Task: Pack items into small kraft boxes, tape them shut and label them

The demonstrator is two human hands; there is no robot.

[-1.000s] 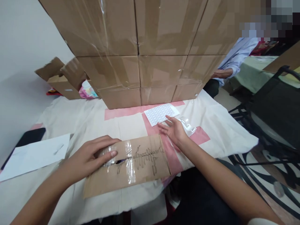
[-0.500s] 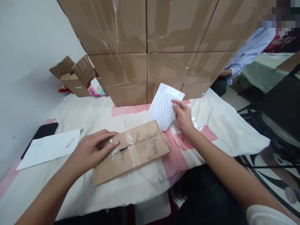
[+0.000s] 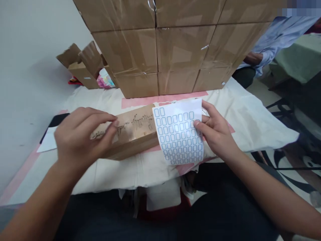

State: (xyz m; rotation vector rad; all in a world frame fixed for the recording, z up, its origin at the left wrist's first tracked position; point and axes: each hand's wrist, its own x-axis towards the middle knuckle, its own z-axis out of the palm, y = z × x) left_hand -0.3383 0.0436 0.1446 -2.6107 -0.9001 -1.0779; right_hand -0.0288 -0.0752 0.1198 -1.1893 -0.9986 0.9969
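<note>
My right hand (image 3: 216,129) pinches a white sheet of blank labels (image 3: 179,132) by its right edge. Blue-outlined rounded rectangles run in rows over the sheet, with a bare strip along much of its top. My left hand (image 3: 85,132) is raised over the left part of a small cardboard box (image 3: 135,127), thumb and forefinger pressed together. What they hold, if anything, I cannot make out. Dark handwriting and clear tape show on the box's top. The label sheet hides its right end.
Large taped cardboard boxes (image 3: 135,50) are stacked at the back. An opened carton (image 3: 84,72) and a colourful packet (image 3: 105,78) stand by the wall. White paper (image 3: 47,140) overlaps a black flat object (image 3: 54,123) at left. Another person's sleeve (image 3: 273,43) shows behind the stack.
My right hand has brought the label sheet nearer and turned it upright to me. My left hand has lifted from the box top and closed into a pinch. The view has tilted down.
</note>
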